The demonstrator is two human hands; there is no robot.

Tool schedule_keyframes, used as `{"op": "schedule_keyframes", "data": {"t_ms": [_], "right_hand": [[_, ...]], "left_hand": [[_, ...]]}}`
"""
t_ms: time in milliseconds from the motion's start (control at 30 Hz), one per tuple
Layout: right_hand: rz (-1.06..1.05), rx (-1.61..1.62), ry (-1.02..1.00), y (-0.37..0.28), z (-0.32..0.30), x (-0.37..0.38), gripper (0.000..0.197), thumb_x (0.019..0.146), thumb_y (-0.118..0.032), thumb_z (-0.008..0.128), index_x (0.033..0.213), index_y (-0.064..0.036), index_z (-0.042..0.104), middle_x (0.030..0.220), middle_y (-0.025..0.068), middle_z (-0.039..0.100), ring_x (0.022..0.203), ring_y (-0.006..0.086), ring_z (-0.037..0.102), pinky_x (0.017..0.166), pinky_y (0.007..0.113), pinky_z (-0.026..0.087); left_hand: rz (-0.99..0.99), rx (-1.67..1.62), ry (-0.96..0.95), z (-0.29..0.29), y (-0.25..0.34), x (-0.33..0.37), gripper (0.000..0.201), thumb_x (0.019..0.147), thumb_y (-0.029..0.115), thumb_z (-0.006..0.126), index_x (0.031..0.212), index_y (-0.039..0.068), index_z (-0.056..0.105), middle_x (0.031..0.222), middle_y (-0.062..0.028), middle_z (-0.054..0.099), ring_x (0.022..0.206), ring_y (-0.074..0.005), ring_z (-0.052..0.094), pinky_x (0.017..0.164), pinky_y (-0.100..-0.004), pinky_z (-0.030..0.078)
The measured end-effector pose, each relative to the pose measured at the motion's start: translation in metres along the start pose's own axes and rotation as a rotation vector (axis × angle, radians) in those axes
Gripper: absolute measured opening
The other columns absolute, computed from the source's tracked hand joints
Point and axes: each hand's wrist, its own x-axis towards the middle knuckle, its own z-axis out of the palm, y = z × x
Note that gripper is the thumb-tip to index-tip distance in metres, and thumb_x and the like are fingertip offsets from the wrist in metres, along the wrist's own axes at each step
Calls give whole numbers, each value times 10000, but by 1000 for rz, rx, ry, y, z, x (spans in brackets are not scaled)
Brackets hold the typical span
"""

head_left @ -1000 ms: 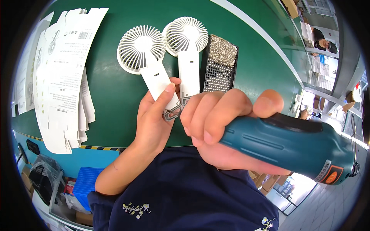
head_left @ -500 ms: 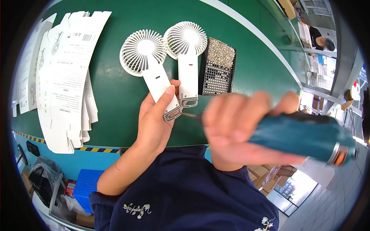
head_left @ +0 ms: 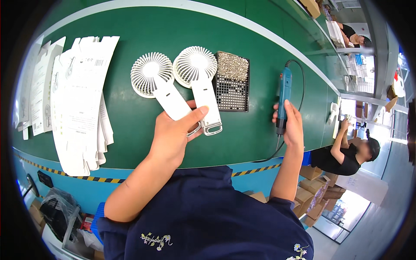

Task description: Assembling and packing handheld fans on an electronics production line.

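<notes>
Two white handheld fans lie side by side on the green table, the left fan (head_left: 167, 99) slanting and the right fan (head_left: 203, 95) more upright. My left hand (head_left: 172, 135) is closed around their handle ends. Its thumb presses on the right fan's handle, and the palm covers the lower end of the left one. Each handle ends in a small loop. Well to the right, my right hand (head_left: 293, 125) grips a teal electric screwdriver (head_left: 284, 89), its bit pointing toward me. Beside the right fan sits a black tray (head_left: 233, 106) with a perforated grid and a heap of small screws (head_left: 233, 66).
Stacked flat printed white cartons (head_left: 80, 108) lie at the left. The screwdriver's black cable (head_left: 304, 82) loops along its right side. A co-worker in black (head_left: 344, 158) is at the table's right, another person farther off. Yellow-black tape (head_left: 106, 179) marks the near edge.
My right hand has carried the screwdriver away from the left fan's loop to the right and turned it upright. My left thumb has moved from the left fan to the right one.
</notes>
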Motion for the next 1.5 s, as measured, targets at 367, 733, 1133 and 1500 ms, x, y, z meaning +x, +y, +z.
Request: {"op": "schedule_keyframes", "data": {"t_ms": [367,733,1133,1500], "right_hand": [[12,323,-337,-10,141,-117,213,924,-111,605,1087,2,528,901,86,647,614,91,591,497,199,445],[-4,404,-470,9,158,-117,169,949,-128,582,871,-12,488,669,53,586,480,71,528,429,204,414],[-97,363,-447,0,152,-116,135,948,-82,567,864,-14,485,685,71,601,483,83,537,441,197,426],[-10,394,-494,15,174,-123,119,936,-100,596,948,13,559,639,26,567,449,63,489,397,217,363]], "left_hand": [[80,-202,61,-2,-21,-25,358,888,118,664,1192,-14,528,1050,-79,631,935,-161,635,830,-326,532],[131,-101,137,-7,-19,-24,353,870,106,683,1152,-44,535,994,-99,632,899,-187,636,807,-349,537],[160,-28,-10,-6,-32,-29,416,918,233,631,1192,-47,492,1070,-165,620,924,-203,627,778,-336,525],[129,-152,27,-2,-39,-24,410,957,290,570,1222,-15,502,1114,-135,609,950,-182,599,825,-325,506]]}}
